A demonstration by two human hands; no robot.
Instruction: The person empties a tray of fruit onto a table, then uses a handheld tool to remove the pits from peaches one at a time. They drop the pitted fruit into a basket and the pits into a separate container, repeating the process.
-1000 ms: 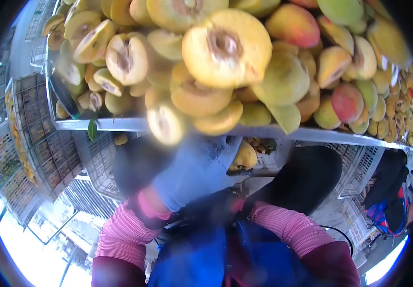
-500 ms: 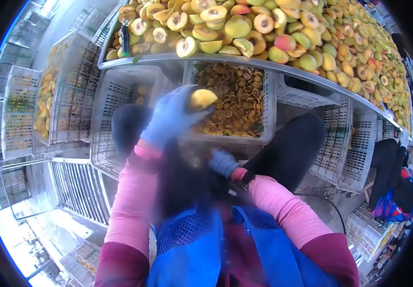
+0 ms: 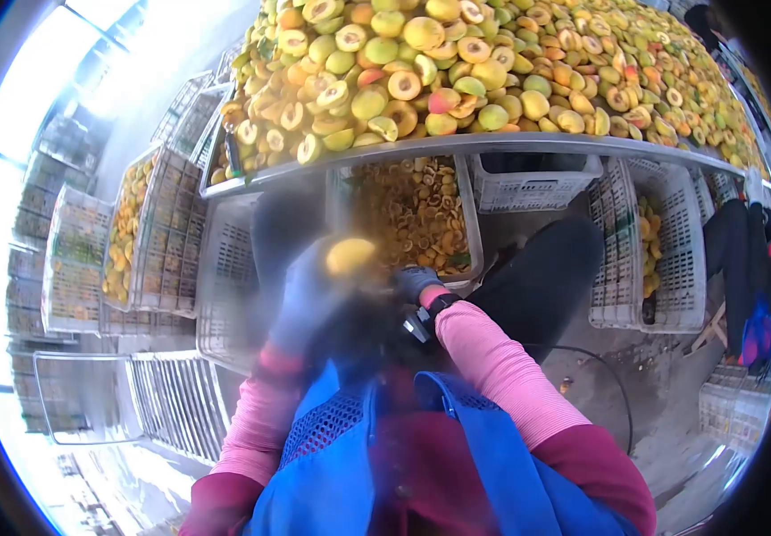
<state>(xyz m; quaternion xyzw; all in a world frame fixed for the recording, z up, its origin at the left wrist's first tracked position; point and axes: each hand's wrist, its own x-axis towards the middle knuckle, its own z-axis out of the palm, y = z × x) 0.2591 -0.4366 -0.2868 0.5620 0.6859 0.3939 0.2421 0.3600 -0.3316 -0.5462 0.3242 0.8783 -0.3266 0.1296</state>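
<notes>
My left hand (image 3: 307,290), in a pale blue glove, is closed around a yellow peach (image 3: 350,256), blurred by haze or motion. Close by on the right, my gloved right hand (image 3: 415,282) has its fingers curled. What it grips is hidden. Just below that hand shows a small silver and black piece (image 3: 416,324), which I cannot identify. Beyond both hands stands a white crate (image 3: 473,223) holding many brown cut pieces (image 3: 430,210). Past it, a metal-edged table (image 3: 528,143) is heaped with whole and halved peaches (image 3: 457,67).
White crates (image 3: 537,188) stand under the table, and another crate (image 3: 684,268) with some fruit is at right. Crates of fruit (image 3: 158,232) are stacked at left near a slatted metal frame (image 3: 180,402). A black cable (image 3: 622,384) lies on the floor. Another person's leg (image 3: 726,259) shows at far right.
My left hand has come back toward my body from over the crate, still with a peach. My right hand now sits slightly higher in view, near the crate's front edge. The camera view has shifted.
</notes>
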